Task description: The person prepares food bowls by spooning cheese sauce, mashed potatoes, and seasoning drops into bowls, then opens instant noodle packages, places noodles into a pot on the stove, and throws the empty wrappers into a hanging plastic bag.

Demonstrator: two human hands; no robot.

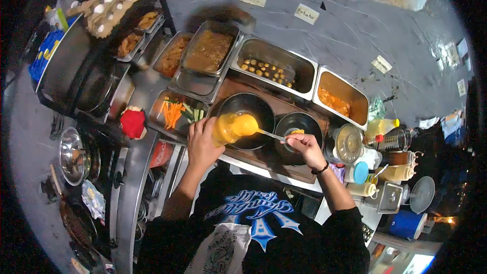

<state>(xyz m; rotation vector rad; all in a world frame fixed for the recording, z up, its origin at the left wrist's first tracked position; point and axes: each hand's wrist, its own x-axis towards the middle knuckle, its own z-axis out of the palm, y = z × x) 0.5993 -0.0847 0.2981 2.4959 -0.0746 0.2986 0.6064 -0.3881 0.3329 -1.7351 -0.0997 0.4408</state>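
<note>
My left hand (201, 141) is wrapped around a clear jar (228, 130) of yellow-orange contents, tipped over on its side with its mouth to the right. My right hand (307, 150) pinches the handle of a metal spoon (274, 135), whose far end reaches the jar's mouth. The spoon's bowl is hidden by the jar or its contents. Beneath the jar is a black bowl (241, 99), partly covered by it. A second black bowl (313, 121) lies under my right hand, with something yellow (298, 131) showing at the hand's edge.
Steel pans of cooked food stand behind, one with small browned rounds (264, 70), another with an orange dish (335, 102). Cut carrots (173, 113) and cucumber fill a tray at left. Squeeze bottles (398, 172) and a clear lidded tub (349, 141) crowd the right. Egg cartons (114, 0) sit upper left.
</note>
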